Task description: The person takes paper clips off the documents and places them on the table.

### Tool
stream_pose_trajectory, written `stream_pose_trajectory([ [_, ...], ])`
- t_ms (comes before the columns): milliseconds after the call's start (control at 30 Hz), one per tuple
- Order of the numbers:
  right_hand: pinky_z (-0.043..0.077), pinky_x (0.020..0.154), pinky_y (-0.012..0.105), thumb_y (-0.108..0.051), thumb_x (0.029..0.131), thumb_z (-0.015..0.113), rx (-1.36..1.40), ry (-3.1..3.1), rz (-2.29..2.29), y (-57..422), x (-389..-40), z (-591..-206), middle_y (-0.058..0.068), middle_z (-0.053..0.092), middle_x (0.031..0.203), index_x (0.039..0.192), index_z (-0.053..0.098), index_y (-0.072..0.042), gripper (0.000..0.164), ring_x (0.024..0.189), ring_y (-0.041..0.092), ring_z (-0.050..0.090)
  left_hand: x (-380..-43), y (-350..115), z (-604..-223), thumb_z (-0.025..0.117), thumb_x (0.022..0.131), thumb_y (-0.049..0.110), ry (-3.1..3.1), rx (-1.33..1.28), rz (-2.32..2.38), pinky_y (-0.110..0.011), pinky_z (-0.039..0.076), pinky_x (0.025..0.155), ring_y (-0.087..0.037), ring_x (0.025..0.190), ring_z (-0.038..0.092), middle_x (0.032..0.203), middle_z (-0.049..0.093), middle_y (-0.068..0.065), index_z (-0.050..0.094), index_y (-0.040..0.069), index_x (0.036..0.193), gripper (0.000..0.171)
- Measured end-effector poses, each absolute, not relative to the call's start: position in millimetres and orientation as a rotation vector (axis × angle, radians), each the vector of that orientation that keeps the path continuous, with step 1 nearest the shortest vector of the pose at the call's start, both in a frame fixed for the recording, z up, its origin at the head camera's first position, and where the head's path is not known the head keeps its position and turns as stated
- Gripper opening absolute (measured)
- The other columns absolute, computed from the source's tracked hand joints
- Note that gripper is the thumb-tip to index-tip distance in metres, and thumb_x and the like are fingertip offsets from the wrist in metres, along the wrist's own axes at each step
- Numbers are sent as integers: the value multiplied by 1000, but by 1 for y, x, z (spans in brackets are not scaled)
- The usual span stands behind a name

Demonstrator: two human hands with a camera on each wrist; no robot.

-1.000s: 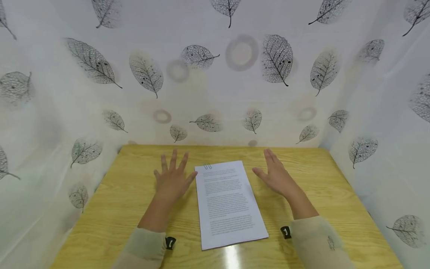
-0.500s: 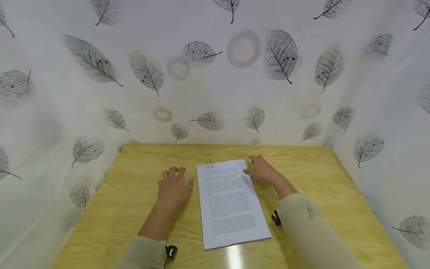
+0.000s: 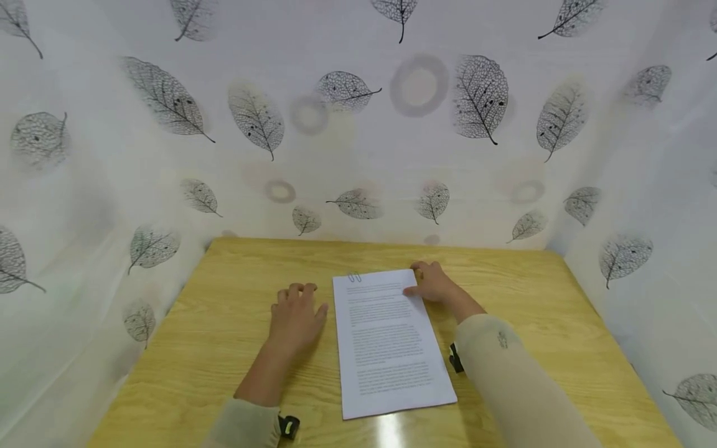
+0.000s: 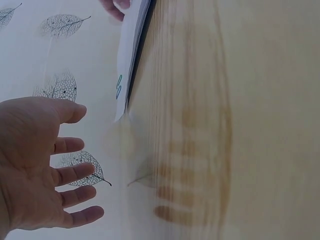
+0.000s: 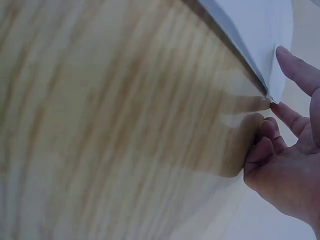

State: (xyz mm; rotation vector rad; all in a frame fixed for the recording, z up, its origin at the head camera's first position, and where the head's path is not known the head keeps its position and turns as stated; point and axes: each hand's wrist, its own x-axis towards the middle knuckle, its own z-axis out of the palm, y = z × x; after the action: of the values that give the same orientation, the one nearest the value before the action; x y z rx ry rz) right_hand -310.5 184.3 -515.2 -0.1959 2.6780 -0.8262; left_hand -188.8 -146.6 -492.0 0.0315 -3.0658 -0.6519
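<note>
A stack of printed paper lies on the wooden table, its text side up. Two paper clips sit at its upper left edge. My right hand is at the top right corner of the stack: the thumb lies over the top sheet and the index fingertip meets the corner, pinching it, while the other fingers curl against the table. Left of the stack, my left hand hovers with loosely bent, spread fingers, holding nothing. The left wrist view shows this hand's palm apart from the paper.
The wooden table reaches back to a white curtain printed with leaf shapes, which also hangs along both sides. Black straps with small devices show at the left cuff and the right cuff.
My right hand has come in leftward from beside the stack to its top right corner. The left hand's fingers, first spread straight, have bent and drawn back. The stack has stayed in place.
</note>
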Motion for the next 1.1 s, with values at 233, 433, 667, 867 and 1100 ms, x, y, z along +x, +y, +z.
stream_pose_trajectory([
  [233, 50, 115, 58, -26, 92, 87, -160, 2716, -842, 180, -305, -515, 32, 45, 145, 154, 48, -1, 77, 124, 43, 58, -189, -144, -492, 64, 108, 42, -3056, 35, -685, -69, 45, 114, -52, 147, 46, 160, 50, -24, 44, 13, 163, 65],
  [433, 53, 98, 45, -9, 98, 74, -154, 2714, -923, 180, -303, -514, 27, 55, 136, 141, 47, 2, 52, 114, 34, 58, -190, -140, -495, 65, 107, 40, -3060, 32, -715, -68, 45, 114, -50, 146, 47, 159, 52, -23, 45, 14, 162, 64],
  [667, 47, 74, 29, 0, 103, 61, -71, 2677, -1108, 186, -292, -507, 18, 59, 115, 133, 53, -2, 31, 97, 27, 56, -197, -137, -502, 65, 106, 37, -3063, 5, -794, -67, 45, 115, -49, 144, 49, 158, 53, -22, 45, 15, 162, 64],
  [867, 45, 77, 29, 2, 106, 58, -69, 2508, -1365, 197, -284, -501, 12, 52, 107, 135, 57, 2, 29, 94, 23, 50, -206, -134, -503, 64, 107, 37, -3059, -25, -855, -66, 46, 115, -47, 141, 53, 158, 54, -22, 44, 14, 162, 62],
  [1100, 49, 86, 35, 3, 108, 56, -66, 2340, -1527, 204, -278, -495, 9, 53, 107, 135, 55, 2, 27, 97, 22, 53, -222, -132, -503, 61, 108, 35, -3030, -28, -1040, -63, 46, 118, -44, 143, 53, 156, 55, -18, 45, 14, 160, 58],
])
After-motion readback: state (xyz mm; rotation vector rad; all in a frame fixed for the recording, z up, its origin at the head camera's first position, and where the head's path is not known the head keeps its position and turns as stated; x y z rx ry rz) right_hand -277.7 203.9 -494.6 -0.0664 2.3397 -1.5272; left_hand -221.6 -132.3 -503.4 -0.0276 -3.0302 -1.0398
